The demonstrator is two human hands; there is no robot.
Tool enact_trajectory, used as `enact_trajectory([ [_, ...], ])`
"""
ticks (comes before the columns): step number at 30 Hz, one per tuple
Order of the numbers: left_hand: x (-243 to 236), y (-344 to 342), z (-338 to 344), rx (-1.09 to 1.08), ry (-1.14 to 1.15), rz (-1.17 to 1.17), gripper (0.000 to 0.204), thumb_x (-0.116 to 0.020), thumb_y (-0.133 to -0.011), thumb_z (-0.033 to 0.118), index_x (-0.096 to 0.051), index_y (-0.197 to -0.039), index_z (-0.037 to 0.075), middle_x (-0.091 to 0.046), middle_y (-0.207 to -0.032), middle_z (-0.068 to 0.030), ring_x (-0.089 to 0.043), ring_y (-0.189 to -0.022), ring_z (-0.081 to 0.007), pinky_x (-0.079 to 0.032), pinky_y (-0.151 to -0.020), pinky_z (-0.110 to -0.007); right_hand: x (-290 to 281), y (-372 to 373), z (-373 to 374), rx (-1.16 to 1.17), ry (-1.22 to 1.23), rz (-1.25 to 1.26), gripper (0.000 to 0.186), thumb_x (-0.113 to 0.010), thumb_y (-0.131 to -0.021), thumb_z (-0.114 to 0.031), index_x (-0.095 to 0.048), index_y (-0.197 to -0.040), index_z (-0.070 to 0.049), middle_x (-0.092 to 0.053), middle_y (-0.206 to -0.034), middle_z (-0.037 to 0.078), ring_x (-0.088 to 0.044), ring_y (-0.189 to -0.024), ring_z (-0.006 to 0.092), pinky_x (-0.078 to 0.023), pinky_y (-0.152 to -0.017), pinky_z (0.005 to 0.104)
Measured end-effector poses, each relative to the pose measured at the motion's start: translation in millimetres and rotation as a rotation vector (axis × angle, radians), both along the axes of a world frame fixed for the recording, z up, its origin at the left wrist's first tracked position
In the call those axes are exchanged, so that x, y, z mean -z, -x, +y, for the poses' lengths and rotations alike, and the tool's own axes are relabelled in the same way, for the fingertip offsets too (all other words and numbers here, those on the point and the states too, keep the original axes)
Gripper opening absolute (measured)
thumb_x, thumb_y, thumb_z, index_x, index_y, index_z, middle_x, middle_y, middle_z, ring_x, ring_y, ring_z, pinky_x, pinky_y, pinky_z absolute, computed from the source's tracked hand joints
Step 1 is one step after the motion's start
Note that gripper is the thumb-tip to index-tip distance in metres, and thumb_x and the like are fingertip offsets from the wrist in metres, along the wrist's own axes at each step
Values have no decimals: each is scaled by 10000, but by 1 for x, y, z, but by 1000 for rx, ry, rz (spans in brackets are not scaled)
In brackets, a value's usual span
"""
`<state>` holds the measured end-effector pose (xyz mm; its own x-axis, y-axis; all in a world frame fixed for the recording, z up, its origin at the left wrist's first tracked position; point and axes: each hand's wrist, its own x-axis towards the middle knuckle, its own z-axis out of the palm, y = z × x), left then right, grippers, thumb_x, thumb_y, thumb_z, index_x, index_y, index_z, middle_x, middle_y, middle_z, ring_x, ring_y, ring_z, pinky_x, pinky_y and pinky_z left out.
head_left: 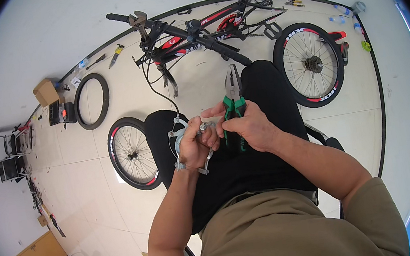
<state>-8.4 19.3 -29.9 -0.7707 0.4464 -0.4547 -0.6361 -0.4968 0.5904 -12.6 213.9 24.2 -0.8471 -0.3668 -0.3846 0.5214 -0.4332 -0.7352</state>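
My left hand point(195, 149) is closed round a silver bicycle brake caliper point(179, 133), held just above my lap. Its arms stick out past the fingers, and part of it is hidden behind them. A black brake cable point(162, 95) runs from the caliper up to the bike's handlebar point(179, 30). In my right hand point(255, 127) are pliers point(233, 89) with green and black handles, their jaws pointing away from me. The two hands are close together, the right one's fingers reaching toward the caliper.
Beyond my knees lies a black and red bike frame point(179, 51); an adjustable wrench point(138, 21) rests at its handlebar. Wheels lie to the left point(133, 154) and right point(308, 65). Farther left are a loose tyre point(92, 101), a cardboard box point(45, 93) and scattered tools.
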Motion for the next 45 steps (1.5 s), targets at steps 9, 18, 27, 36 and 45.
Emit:
enact_trajectory([
  [9, -4, -1, -2, 19, 43, 5, 542, -466, -1033, 472, -437, -628, 113, -404, -557, -34, -483, -562, -205, -427, -532, -351, 2, -3, -2, -33, -3, 61, 348, -543, -801, 81, -656, -1128, 57, -671, -875, 88, -621, -750, 152, -504, -768, 311],
  [18, 4, -3, -8, -15, -60, -10, 464, -467, -1033, 442, -583, -806, 54, -411, -578, -26, -513, -530, -215, -433, -508, -345, -18, -7, -3, -95, 129, -45, 354, -540, -818, 53, -628, -1161, 51, -698, -941, 125, -659, -783, 187, -535, -784, 340],
  [27, 1, -3, -7, -6, -94, 34, 467, -467, -1033, 457, -606, -904, 30, -423, -588, -19, -504, -548, -194, -435, -505, -340, 3, -9, -7, -45, 163, -6, 364, -557, -806, 64, -610, -1165, 52, -697, -898, 119, -659, -780, 178, -536, -774, 323],
  [36, -19, 1, 1, -19, 21, -45, 429, -441, -1039, 408, -561, -857, 38, -394, -565, -7, -469, -534, -168, -448, -503, -299, -5, -8, -3, -98, 175, 11, 397, -548, -815, 76, -602, -1208, 51, -693, -908, 115, -661, -780, 177, -534, -785, 315],
  [45, -11, 0, -1, 9, -1, 10, 595, -450, -1040, 388, -482, -1412, -76, -387, -581, 21, -443, -531, -129, -443, -505, -297, -7, -7, -5, -87, 173, 14, 405, -543, -827, 80, -595, -1227, 47, -689, -897, 119, -663, -787, 174, -539, -766, 329],
])
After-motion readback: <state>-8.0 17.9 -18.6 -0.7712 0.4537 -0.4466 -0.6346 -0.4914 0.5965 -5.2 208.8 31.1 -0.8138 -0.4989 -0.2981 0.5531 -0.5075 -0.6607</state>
